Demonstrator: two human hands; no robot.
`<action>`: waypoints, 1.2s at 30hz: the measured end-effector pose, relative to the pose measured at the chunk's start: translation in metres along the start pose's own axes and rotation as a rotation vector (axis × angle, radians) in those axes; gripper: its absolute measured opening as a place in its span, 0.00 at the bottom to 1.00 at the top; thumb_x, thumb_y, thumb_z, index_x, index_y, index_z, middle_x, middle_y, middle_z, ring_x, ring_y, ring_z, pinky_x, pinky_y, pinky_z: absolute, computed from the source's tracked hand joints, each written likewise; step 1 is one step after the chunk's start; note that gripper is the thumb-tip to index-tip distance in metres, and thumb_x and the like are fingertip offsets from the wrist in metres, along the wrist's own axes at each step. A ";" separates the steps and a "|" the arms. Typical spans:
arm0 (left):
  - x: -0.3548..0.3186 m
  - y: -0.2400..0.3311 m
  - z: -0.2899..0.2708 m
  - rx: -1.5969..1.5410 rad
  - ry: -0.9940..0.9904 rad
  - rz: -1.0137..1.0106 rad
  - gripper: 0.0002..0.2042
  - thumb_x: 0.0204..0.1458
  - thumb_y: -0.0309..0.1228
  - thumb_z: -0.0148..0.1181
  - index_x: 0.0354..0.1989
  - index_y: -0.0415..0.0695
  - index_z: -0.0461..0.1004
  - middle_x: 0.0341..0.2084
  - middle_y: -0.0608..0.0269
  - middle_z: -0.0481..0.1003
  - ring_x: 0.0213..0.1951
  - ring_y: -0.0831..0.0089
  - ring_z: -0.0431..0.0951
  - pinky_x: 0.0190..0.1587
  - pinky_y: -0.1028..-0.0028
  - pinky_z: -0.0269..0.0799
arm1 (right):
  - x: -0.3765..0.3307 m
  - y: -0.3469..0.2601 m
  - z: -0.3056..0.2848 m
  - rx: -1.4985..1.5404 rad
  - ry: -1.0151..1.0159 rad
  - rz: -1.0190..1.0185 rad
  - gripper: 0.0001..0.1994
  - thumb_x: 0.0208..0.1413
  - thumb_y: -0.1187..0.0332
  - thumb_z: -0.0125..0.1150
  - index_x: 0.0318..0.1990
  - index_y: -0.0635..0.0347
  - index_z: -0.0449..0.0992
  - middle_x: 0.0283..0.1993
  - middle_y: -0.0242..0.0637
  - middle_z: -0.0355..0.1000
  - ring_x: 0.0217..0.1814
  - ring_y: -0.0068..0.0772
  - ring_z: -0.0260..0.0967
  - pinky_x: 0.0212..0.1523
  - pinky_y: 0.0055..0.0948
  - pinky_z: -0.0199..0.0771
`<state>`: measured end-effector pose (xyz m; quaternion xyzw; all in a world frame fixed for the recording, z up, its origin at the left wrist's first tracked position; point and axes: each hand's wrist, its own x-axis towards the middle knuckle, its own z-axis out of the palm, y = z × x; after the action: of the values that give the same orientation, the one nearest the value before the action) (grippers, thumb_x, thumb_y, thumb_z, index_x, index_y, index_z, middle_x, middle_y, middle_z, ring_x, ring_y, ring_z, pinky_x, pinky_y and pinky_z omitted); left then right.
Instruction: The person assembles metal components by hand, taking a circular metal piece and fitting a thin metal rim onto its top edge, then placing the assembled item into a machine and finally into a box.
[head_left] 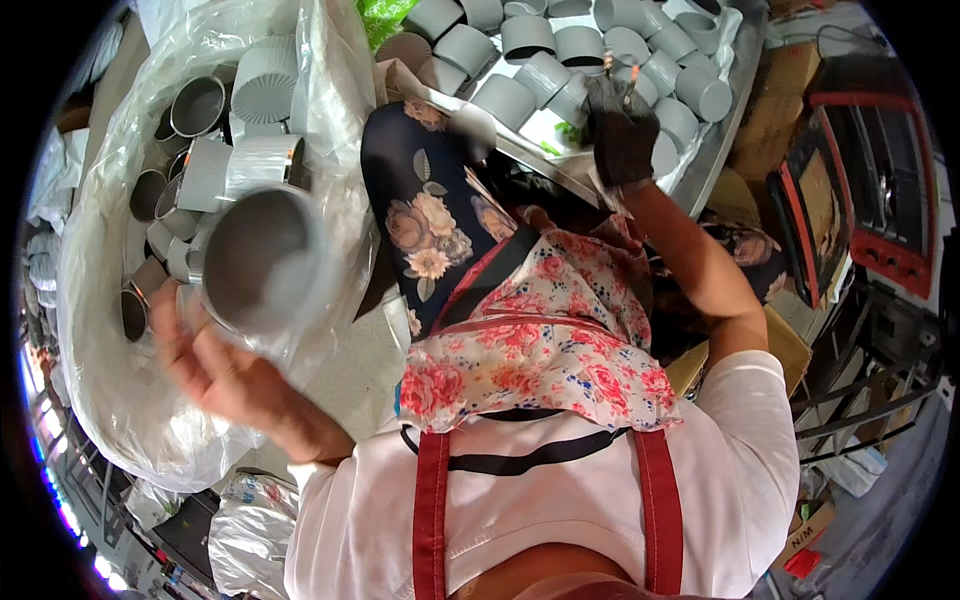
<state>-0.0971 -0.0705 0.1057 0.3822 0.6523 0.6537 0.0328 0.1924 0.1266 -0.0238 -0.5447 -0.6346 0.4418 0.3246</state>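
Observation:
My left hand (225, 375), bare and smeared by motion, is over the near side of a large clear plastic bag (110, 390). Its fingers look stretched out and apart. Just beyond the fingertips, a round grey pot (262, 262) is blurred, its hollow mouth facing up; I see no firm grip on it. Inside the bag lie several more grey pots, one a ribbed pot (265, 82). My right hand (622, 135) wears a dark glove with bare fingertips. Its fingers reach out, apart, among grey cylindrical pots (545, 75) in a metal tray (725, 110).
Cardboard boxes (775, 100) stand right of the tray. Farther right is a red-framed black appliance (880, 190) beside a dark metal rack (870, 400). A white plastic sack (255, 540) lies at the lower left. Bright green plastic (385, 18) sits between bag and tray.

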 end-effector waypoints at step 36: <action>-0.092 -0.035 0.097 -0.401 -1.473 -0.201 0.16 0.33 0.26 0.67 0.35 0.40 0.74 0.27 0.68 0.68 0.30 0.79 0.66 0.35 0.80 0.62 | -0.113 -0.013 -0.038 -0.128 -0.743 -0.567 0.13 0.49 0.70 0.51 0.43 0.55 0.72 0.43 0.37 0.69 0.46 0.39 0.66 0.50 0.33 0.64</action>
<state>0.0044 -0.0353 0.0190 0.6443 0.3628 0.3304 0.5866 0.2433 0.0233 0.0108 -0.1736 -0.8574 0.4609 0.1493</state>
